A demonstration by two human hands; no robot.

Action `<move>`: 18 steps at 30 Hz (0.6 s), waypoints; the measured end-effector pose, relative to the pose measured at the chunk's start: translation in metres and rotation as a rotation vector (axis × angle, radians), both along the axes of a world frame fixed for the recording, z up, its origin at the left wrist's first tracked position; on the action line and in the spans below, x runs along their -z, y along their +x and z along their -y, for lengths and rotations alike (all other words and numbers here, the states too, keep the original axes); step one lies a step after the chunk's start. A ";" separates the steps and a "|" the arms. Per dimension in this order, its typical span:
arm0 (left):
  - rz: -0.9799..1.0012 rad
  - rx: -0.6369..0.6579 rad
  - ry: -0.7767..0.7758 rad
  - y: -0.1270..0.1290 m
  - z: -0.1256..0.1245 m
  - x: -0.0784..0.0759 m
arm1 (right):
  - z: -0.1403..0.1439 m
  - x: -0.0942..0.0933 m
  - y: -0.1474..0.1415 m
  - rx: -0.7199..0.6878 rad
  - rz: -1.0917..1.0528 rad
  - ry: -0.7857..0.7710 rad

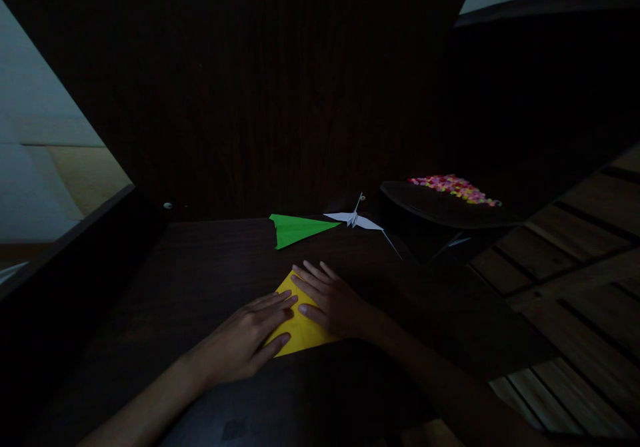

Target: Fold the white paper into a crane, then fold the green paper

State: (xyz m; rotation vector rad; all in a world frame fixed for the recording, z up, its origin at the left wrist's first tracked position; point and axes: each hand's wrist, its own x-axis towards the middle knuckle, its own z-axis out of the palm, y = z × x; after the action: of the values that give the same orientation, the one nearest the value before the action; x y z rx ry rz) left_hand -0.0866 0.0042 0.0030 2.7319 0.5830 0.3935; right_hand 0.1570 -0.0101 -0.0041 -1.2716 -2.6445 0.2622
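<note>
A sheet of yellow paper (pixel 310 337), folded to a point at its far end, lies on the dark wooden surface. My left hand (pixel 243 339) rests flat on its left side, the fingers stretched out over the paper. From the right, my right hand (pixel 337 300) presses on the far and right part with its fingers spread. Both hands cover much of the sheet, so some of its folds are hidden. Beyond the hands lies a green folded paper plane (pixel 300 230), its tip pointing right. At that tip sits a white paper crane (pixel 356 220) with wings spread.
A dark upright panel (pixel 280 100) closes off the back of the surface, and a raised side board (pixel 95 227) runs along the left. On a dark curved ledge (pixel 425 202) at right lies a heap of small pink and yellow pieces (pixel 455 187). Wooden slats (pixel 575 287) show beyond.
</note>
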 end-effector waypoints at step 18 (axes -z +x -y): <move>0.046 0.014 0.012 0.001 0.001 -0.001 | 0.003 0.002 -0.010 0.042 0.026 -0.015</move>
State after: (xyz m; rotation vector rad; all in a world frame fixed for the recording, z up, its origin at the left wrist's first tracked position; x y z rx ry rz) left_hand -0.0857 0.0035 0.0041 2.7294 0.5514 0.4570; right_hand 0.1468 -0.0129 -0.0058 -1.3432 -2.6386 0.2613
